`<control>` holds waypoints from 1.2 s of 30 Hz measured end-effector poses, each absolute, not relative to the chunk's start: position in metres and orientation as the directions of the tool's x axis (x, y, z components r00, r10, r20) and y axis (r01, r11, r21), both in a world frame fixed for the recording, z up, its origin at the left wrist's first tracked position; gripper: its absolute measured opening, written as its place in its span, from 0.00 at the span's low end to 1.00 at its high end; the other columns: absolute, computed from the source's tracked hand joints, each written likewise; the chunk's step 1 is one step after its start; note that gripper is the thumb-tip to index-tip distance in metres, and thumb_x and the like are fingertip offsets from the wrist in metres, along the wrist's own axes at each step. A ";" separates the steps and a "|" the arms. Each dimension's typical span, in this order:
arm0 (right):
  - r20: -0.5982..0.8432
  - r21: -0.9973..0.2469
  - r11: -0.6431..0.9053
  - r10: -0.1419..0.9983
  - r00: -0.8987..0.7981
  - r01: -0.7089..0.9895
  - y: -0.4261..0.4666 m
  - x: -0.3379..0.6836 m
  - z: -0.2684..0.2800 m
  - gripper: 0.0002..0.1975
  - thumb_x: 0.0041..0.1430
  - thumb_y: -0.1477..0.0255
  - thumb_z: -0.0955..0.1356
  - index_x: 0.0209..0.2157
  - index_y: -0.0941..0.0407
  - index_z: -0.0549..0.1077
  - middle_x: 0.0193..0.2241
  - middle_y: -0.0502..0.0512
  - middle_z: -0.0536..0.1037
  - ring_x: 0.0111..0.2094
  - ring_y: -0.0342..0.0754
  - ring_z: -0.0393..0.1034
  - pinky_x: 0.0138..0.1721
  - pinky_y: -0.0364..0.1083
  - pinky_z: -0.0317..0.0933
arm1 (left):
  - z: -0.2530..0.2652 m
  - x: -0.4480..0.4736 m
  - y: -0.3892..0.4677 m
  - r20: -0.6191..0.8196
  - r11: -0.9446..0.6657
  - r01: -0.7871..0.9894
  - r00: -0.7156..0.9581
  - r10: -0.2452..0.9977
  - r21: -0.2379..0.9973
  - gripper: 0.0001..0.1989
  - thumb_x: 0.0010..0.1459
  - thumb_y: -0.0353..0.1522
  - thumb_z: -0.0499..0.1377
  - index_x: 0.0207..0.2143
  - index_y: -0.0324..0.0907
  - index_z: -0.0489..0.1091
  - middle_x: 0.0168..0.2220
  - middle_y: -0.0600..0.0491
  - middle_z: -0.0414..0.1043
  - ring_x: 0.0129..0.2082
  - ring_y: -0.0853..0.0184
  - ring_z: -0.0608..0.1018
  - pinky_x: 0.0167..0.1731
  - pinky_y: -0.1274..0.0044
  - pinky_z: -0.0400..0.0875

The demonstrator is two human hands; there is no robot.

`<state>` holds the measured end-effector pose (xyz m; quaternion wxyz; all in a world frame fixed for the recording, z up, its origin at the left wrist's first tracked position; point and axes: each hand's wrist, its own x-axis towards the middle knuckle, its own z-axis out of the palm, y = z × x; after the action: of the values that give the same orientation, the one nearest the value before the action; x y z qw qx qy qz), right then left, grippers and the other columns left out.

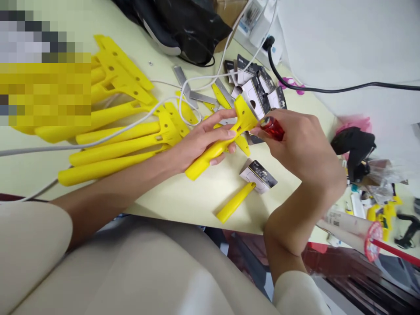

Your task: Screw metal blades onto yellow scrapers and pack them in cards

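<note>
My left hand [200, 142] is wrapped round the handle of a yellow scraper [208, 158], its wide head tilted up to the right. In my right hand [295, 140] is a screwdriver with a red see-through handle [273, 127], held against the scraper's head; its tip is hidden. Below them on the table lies a shorter yellow scraper [234, 203] with a printed card [258, 176] over its head. Left of my left hand lie several long yellow scraper handles [114, 151] with wide heads. Behind the held scraper are loose metal blades [182, 81] and yellow pieces.
Several black-and-white cards [259, 94] are heaped behind my hands. A white cable [144, 118] crosses the table and the handles. A black bag [193, 26] and a power strip [259, 26] stand at the back. A cup with a red straw [357, 232] is at the right.
</note>
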<state>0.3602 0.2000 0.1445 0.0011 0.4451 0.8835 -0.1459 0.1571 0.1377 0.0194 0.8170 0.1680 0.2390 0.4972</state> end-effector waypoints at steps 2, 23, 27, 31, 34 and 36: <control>-0.119 -0.274 0.566 0.782 -0.612 0.777 0.202 0.362 0.144 0.15 0.73 0.72 0.71 0.32 0.50 0.63 0.31 0.54 0.74 0.32 0.53 0.64 0.39 0.54 0.56 | 0.020 0.156 0.137 -0.221 0.441 -0.723 0.385 0.896 0.531 0.29 0.59 0.29 0.74 0.62 0.46 0.72 0.43 0.53 0.81 0.31 0.70 0.83 0.16 0.87 0.64; -0.063 -0.232 0.618 0.761 -0.646 0.751 0.193 0.369 0.154 0.08 0.73 0.79 0.67 0.36 0.55 0.70 0.38 0.57 0.78 0.36 0.52 0.68 0.40 0.51 0.54 | 0.019 0.155 0.136 -0.188 0.427 -0.698 0.395 0.899 0.575 0.25 0.59 0.31 0.75 0.57 0.49 0.73 0.45 0.54 0.78 0.28 0.72 0.80 0.12 0.86 0.61; -0.077 -0.233 0.596 0.776 -0.626 0.768 0.191 0.369 0.157 0.08 0.74 0.77 0.69 0.36 0.55 0.72 0.39 0.58 0.80 0.37 0.53 0.69 0.40 0.50 0.54 | 0.022 0.154 0.136 -0.194 0.410 -0.680 0.373 0.907 0.608 0.24 0.58 0.31 0.76 0.54 0.47 0.72 0.45 0.55 0.77 0.28 0.74 0.79 0.11 0.86 0.59; -0.091 -0.212 0.601 0.772 -0.628 0.770 0.189 0.371 0.159 0.08 0.75 0.77 0.68 0.38 0.56 0.74 0.40 0.60 0.82 0.41 0.56 0.73 0.41 0.51 0.56 | 0.023 0.154 0.136 -0.182 0.394 -0.659 0.369 0.912 0.640 0.25 0.57 0.33 0.77 0.53 0.48 0.71 0.43 0.56 0.76 0.26 0.74 0.77 0.11 0.85 0.58; -0.111 -0.189 0.601 0.772 -0.626 0.776 0.188 0.371 0.158 0.07 0.77 0.76 0.67 0.41 0.57 0.75 0.45 0.63 0.83 0.44 0.58 0.76 0.43 0.52 0.57 | 0.023 0.154 0.137 -0.192 0.393 -0.650 0.360 0.913 0.651 0.26 0.57 0.34 0.77 0.54 0.48 0.71 0.40 0.57 0.75 0.25 0.74 0.76 0.11 0.85 0.58; -0.129 -0.180 0.596 0.774 -0.620 0.782 0.189 0.370 0.156 0.06 0.78 0.76 0.67 0.42 0.57 0.76 0.46 0.64 0.83 0.46 0.59 0.77 0.43 0.52 0.58 | 0.022 0.155 0.137 -0.205 0.395 -0.643 0.352 0.913 0.656 0.27 0.56 0.35 0.77 0.54 0.49 0.71 0.40 0.57 0.75 0.25 0.74 0.77 0.11 0.86 0.58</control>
<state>0.3701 0.1887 0.1561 0.0186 0.4356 0.8932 -0.1101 0.1546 0.1371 0.0223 0.7863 0.2403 0.2814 0.4948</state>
